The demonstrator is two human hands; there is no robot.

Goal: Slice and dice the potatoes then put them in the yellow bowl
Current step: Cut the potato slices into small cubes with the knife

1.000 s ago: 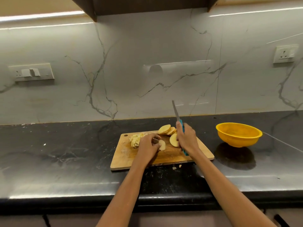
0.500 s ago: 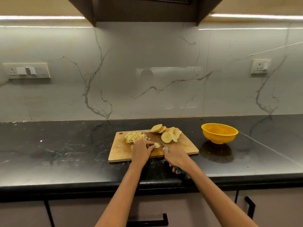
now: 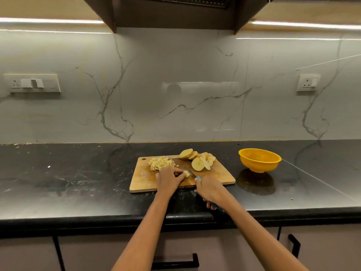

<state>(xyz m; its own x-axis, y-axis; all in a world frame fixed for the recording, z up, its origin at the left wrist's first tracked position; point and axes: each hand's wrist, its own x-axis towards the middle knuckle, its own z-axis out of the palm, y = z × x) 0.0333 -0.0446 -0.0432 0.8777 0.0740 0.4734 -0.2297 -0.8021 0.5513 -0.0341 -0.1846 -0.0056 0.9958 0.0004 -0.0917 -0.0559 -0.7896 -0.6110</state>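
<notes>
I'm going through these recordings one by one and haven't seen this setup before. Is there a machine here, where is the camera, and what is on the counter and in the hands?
There is no machine: a person works with bare hands, filmed by a wide-angle camera worn on the head, looking forward and down. On the black counter lies a wooden cutting board with a heap of diced potato and a row of potato slices. A yellow bowl stands on the counter to the board's right; no potato shows in it. The left hand holds a small potato piece on the board. The right hand grips a blue-handled knife, its blade at that piece.
</notes>
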